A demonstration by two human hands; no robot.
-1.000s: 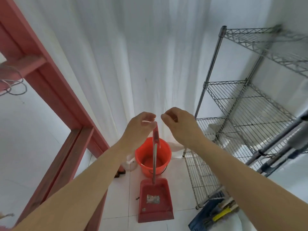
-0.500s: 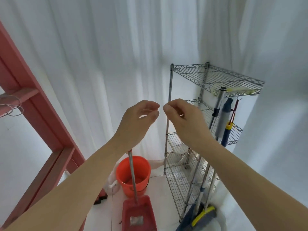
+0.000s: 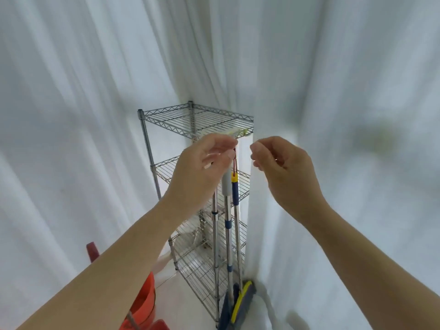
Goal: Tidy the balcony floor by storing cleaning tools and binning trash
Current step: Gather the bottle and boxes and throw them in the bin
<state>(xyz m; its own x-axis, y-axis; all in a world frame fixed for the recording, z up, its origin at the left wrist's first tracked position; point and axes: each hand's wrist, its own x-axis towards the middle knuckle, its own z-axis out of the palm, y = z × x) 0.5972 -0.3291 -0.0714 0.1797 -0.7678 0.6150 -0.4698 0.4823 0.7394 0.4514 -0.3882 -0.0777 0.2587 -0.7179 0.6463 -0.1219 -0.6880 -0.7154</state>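
Observation:
My left hand (image 3: 202,170) and my right hand (image 3: 283,172) are raised side by side in front of a tall wire rack (image 3: 166,115). Both hold nothing, and their fingers are loosely curled. Two long tool handles hang at the rack's right side, between my hands: one with a grey cap (image 3: 227,186) and one blue and yellow (image 3: 235,190) on a red cord. Their blue and yellow broom head (image 3: 241,303) rests on the floor. An orange bucket (image 3: 145,303) stands at lower left. A red dustpan handle tip (image 3: 92,251) shows beside my left forearm.
White curtains (image 3: 71,115) hang all around and close in on the rack from the right. A strip of white tiled floor (image 3: 181,301) lies between the bucket and the rack. The rack's shelves look mostly bare.
The view has swung right and up: the red frame left the picture, and the bucket and dustpan slid to the lower left. My hands left the dustpan handle and rose before the rack.

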